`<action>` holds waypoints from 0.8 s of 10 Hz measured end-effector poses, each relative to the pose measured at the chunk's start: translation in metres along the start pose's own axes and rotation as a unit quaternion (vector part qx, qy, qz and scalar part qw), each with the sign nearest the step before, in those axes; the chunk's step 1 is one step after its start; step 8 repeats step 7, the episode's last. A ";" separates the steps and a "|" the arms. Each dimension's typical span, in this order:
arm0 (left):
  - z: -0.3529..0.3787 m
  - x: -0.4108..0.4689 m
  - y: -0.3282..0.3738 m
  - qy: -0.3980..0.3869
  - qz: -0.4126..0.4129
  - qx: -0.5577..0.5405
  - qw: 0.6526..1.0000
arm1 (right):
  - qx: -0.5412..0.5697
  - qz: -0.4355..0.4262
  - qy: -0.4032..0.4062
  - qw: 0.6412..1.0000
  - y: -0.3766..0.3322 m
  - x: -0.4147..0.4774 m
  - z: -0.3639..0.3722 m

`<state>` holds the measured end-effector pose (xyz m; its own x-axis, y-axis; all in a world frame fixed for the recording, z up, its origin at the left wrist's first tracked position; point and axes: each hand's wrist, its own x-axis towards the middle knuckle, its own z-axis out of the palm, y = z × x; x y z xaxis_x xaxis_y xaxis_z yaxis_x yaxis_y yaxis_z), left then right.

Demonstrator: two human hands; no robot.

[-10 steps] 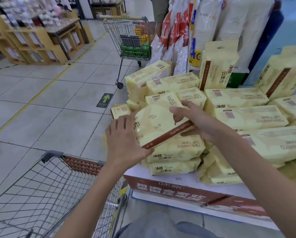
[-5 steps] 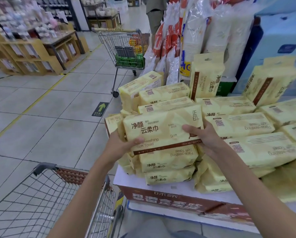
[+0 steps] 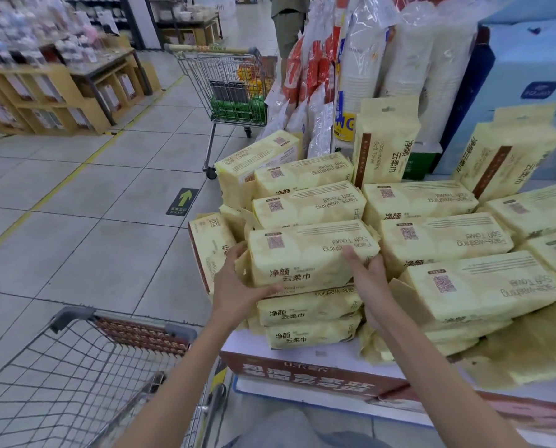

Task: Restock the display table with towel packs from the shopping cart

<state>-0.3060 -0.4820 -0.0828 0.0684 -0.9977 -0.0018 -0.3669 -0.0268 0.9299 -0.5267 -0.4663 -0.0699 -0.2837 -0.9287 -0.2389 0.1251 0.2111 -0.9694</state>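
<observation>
- Gripping the towel pack (image 3: 305,253) by both ends: left hand (image 3: 234,286) curled round the left end, right hand (image 3: 365,273) clamped on the right.
- Sitting flat atop the stack (image 3: 305,321) at the display table's (image 3: 302,354) near corner.
- Got the shopping cart (image 3: 76,367) right beside, lower left.

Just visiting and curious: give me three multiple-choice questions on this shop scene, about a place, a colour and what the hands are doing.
1. Where is the towel pack between the left hand and right hand? A in the cart; B atop a stack on the display table; C on the floor.
2. What colour are the packs' wrappers? A blue; B red; C pale yellow.
3. How is that pack held? A by both hands; B by one hand; C by none.
Answers: B, it lies on stacked packs; C, all wrappers look pale yellow; A, each hand grips one end.
</observation>
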 end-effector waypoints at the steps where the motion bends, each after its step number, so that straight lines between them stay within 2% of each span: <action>1: 0.010 -0.005 -0.012 0.006 0.022 0.000 1.000 | -0.019 0.008 0.018 1.000 0.008 -0.001 0.001; 3: 0.007 -0.003 -0.012 -0.007 0.031 0.029 0.999 | -0.015 0.002 0.051 0.999 0.005 -0.011 0.007; 5: -0.005 -0.015 -0.002 -0.005 0.010 0.010 1.000 | -0.033 -0.013 0.030 0.999 -0.003 -0.032 0.001; 6: -0.014 -0.020 0.002 0.008 0.022 -0.006 1.000 | -0.087 -0.056 0.036 0.994 -0.008 -0.048 -0.004; 7: -0.023 -0.049 -0.006 0.043 -0.008 0.003 0.999 | -0.136 -0.116 0.060 0.982 0.001 -0.083 -0.003; 8: -0.023 -0.049 -0.006 0.043 -0.008 0.003 0.999 | -0.136 -0.116 0.060 0.982 0.001 -0.083 -0.003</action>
